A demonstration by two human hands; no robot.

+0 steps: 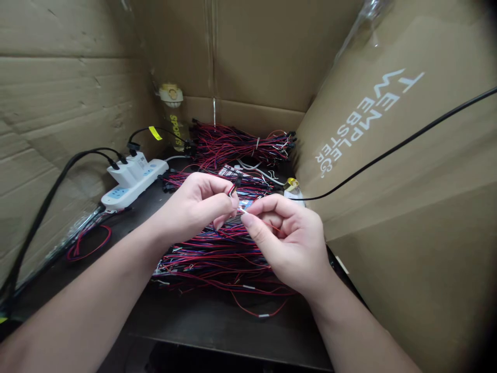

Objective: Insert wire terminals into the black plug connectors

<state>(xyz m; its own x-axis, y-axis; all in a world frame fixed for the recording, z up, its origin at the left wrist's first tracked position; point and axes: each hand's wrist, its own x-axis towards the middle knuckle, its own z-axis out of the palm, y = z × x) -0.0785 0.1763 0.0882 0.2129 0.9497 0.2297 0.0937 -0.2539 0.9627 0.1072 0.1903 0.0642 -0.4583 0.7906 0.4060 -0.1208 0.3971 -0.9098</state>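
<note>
My left hand (207,201) pinches a thin wire harness whose black connector (237,180) sticks up above the fingers. Close beside it, my right hand (289,233) is closed with thumb and forefinger on the white end of a wire (244,210). A stretch of orange-red wire shows between the right hand's curled fingers. Both hands are held over a wide spread of red, black and blue wires (221,259) on the dark table. Whether the two held wires are joined is hidden by the fingertips.
A tied bundle of wires (240,145) lies at the back, near a clear bottle (173,116). On the left is a white power strip (134,181) with plugged-in chargers. Cardboard walls (252,52) enclose the table (217,321). A black cable (388,150) crosses on the right.
</note>
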